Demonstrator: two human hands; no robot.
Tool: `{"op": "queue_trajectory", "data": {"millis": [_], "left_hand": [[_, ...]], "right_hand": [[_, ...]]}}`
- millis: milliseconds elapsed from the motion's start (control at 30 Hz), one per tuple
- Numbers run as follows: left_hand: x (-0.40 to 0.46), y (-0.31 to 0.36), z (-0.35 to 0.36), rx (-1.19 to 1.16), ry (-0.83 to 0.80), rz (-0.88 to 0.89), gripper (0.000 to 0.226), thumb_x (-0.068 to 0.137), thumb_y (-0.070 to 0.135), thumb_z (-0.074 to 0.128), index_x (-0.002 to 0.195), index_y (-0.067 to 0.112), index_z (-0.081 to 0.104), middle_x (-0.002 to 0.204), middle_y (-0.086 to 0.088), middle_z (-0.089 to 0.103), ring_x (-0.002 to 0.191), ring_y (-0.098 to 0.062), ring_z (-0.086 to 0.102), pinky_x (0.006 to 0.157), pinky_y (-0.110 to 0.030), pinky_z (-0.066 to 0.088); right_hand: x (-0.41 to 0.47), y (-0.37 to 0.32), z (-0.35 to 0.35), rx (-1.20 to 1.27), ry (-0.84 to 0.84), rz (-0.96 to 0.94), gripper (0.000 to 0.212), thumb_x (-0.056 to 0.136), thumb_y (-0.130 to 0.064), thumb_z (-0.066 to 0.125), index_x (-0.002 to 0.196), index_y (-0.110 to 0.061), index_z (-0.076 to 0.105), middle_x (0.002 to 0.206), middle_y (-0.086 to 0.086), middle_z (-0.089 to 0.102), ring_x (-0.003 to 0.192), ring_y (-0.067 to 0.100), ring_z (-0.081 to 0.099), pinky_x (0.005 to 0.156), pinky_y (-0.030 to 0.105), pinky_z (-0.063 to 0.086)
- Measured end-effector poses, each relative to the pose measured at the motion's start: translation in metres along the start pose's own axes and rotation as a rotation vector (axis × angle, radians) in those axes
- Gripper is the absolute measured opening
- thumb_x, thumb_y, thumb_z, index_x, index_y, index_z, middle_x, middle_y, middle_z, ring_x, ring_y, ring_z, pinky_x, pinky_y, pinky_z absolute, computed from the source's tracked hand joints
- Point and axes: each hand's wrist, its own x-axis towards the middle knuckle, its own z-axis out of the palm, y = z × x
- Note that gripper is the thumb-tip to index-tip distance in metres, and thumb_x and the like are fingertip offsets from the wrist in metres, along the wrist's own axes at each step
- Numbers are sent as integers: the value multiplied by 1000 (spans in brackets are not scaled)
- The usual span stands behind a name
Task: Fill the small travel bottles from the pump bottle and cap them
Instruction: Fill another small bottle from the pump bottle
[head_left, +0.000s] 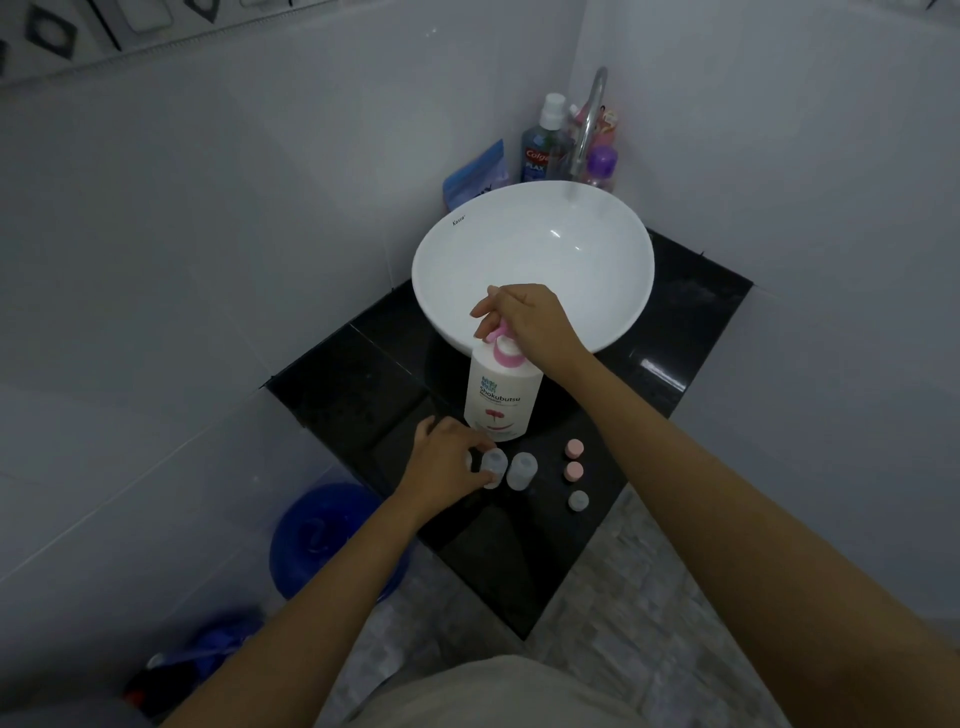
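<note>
A white pump bottle (503, 397) with a pink pump head stands upright on the black counter (337, 395) in front of the basin. My right hand (524, 322) grips the pink pump head from above. Two small translucent travel bottles stand uncapped in front of it. My left hand (441, 465) pinches the left travel bottle (493, 467); the right travel bottle (520, 470) stands free beside it. A third small bottle seems partly hidden behind my left fingers. Two pink caps (574, 460) and a grey cap (578, 501) lie to the right.
A white round basin (535, 249) fills the counter's back, with a chrome tap (589, 122) over it. Mouthwash (543, 143), a purple-capped bottle (601, 167) and a blue pouch (478, 174) stand in the corner. A blue bucket (322, 535) sits on the floor to the left.
</note>
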Motion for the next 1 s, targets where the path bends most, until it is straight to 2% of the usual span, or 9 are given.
{"op": "queue_trajectory", "data": {"millis": [100,167,200,233,300,400,500,567,1000], "left_hand": [[-2,3,-4,-86,6,-6,33,72,40,71,102,31,61,104,15,63,106,-4,50,111,-36,25],[-6,7,-12,-254,55,-35,31,71,38,73,98,30,59,100,15,62,98,-2,55,95,-28,45],[-8,10,-18,-360,81,-64,31,72,33,74,99,28,59,99,15,61,96,-1,57,84,-19,49],[-10,14,-25,-457,114,-88,30,74,27,74,100,27,58,99,16,61,96,2,58,77,-13,49],[-11,20,-41,-586,214,-102,28,79,20,71,103,24,59,101,16,62,97,8,57,77,-6,45],[-8,25,-63,-653,304,-84,29,82,20,68,109,25,59,106,12,62,99,2,58,81,-11,46],[-5,28,-77,-657,330,-48,33,83,21,68,115,26,59,108,14,62,98,4,57,80,-8,46],[-3,31,-82,-663,346,-37,37,83,22,69,118,23,59,110,14,63,99,3,58,83,-10,48],[-2,45,-90,-579,420,29,36,84,22,68,119,17,62,107,1,62,97,2,56,76,-4,44]], "right_hand": [[0,0,0,6,-7,6,38,99,-23,41,86,-3,70,67,9,68,55,5,61,80,29,50],[0,-1,-1,31,-25,17,38,98,-24,42,88,-1,70,71,12,68,57,6,62,80,28,50],[0,-2,-2,50,-35,25,38,98,-25,43,89,-1,70,73,14,69,60,9,63,80,28,50],[-1,-4,-3,73,-48,37,37,98,-26,44,91,0,70,74,15,69,62,12,64,79,26,50],[-1,-9,-5,143,-72,75,37,97,-27,46,95,2,69,76,15,69,63,17,65,73,21,52],[1,-13,-5,238,-77,105,37,96,-27,49,96,5,68,76,17,69,64,24,65,71,26,54],[3,-11,-1,131,-55,100,39,97,-28,47,91,3,70,74,14,69,68,25,65,82,35,53],[3,-8,1,58,-44,87,40,98,-27,45,88,1,71,72,11,69,68,22,65,86,36,51],[5,-1,4,63,-2,42,41,99,-25,43,88,2,72,75,15,70,73,20,64,78,26,50]]}}
